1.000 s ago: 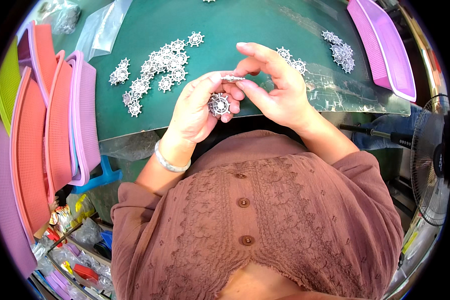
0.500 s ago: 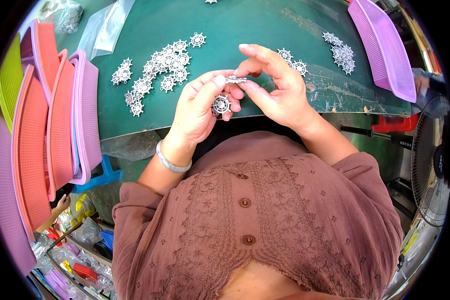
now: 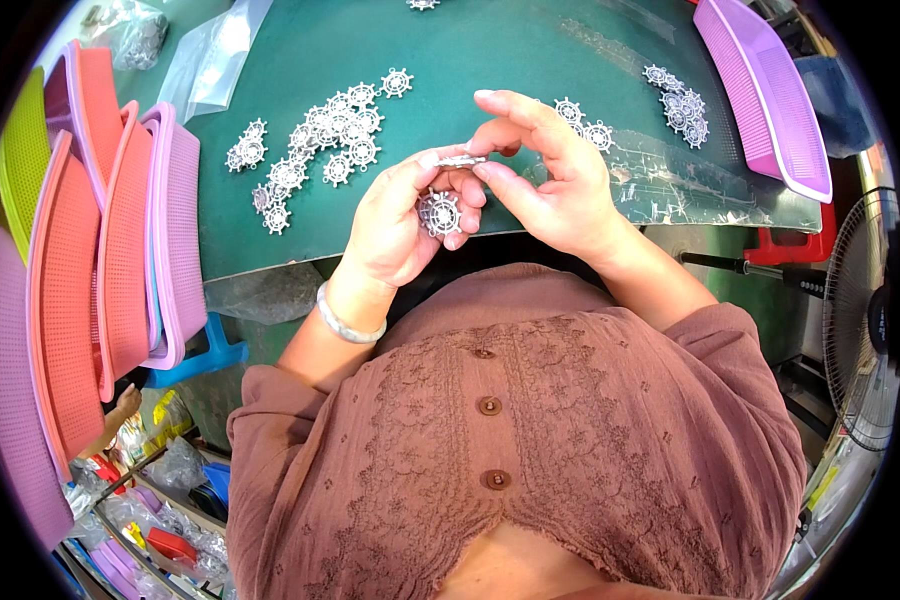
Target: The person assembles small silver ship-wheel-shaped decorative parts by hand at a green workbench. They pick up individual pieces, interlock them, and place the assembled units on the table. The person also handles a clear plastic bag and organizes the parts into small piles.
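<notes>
My left hand [image 3: 390, 225] is closed around silver ship's wheel charms. One wheel charm [image 3: 439, 213] faces up against its curled fingers. Another charm [image 3: 458, 161], seen edge-on, is held at the left thumb tip. My right hand [image 3: 565, 185] meets that edge-on charm at its right end, thumb and a bent finger pinching it, while the forefinger sticks out above. Ahead and left on the green table lies a loose pile of wheel charms [image 3: 335, 125], with a small cluster [image 3: 247, 147] beside it. Two or so more charms [image 3: 583, 125] lie just beyond my right hand.
Another charm group [image 3: 682, 105] lies by a purple basket [image 3: 760, 100] at the right. Stacked orange and purple baskets [image 3: 120, 250] line the left edge. A clear plastic bag [image 3: 210, 60] rests at the back left. A black fan [image 3: 860, 320] stands at the right.
The edge-on charm has tilted and slid slightly left in my fingers, and the face-up charm has turned a little. Both hands stay in nearly the same place. A person at the far right has shifted.
</notes>
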A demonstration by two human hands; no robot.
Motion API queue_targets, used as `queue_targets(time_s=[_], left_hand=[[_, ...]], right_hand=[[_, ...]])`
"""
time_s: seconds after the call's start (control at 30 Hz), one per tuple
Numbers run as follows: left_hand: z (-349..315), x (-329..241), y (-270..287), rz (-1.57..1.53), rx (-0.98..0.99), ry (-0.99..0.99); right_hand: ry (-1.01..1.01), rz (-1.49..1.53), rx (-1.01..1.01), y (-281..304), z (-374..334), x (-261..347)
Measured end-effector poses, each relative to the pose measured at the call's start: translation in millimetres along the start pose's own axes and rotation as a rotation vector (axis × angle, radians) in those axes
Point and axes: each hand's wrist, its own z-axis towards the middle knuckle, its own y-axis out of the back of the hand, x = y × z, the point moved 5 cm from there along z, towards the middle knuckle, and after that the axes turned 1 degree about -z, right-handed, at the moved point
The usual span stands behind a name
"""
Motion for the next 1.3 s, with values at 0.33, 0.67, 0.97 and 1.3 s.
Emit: queue_targets(time_s=[0.33, 0.67, 0.97, 1.3], left_hand=[[-1.8, 10.2, -0.3, -0.403, 0.197, 0.140], [-2.8, 13.5, -3.6, -0.650, 0.323, 0.169], [-6.6, 15.7, -2.3, -0.704, 0.324, 0.191], [-4.9, 13.1, 1.1, -0.601, 0.312, 0.137]], right_hand=[[-0.007, 0.022, 0.000, -6.8, 4.2, 3.3], [0.029, 0.089, 0.048, -11.6, 10.0, 13.1], [-0.043, 0.191, 0.098, -14.3, 9.5, 13.2], [-0.133, 0.335, 0.152, -16.0, 5.8, 10.1]])
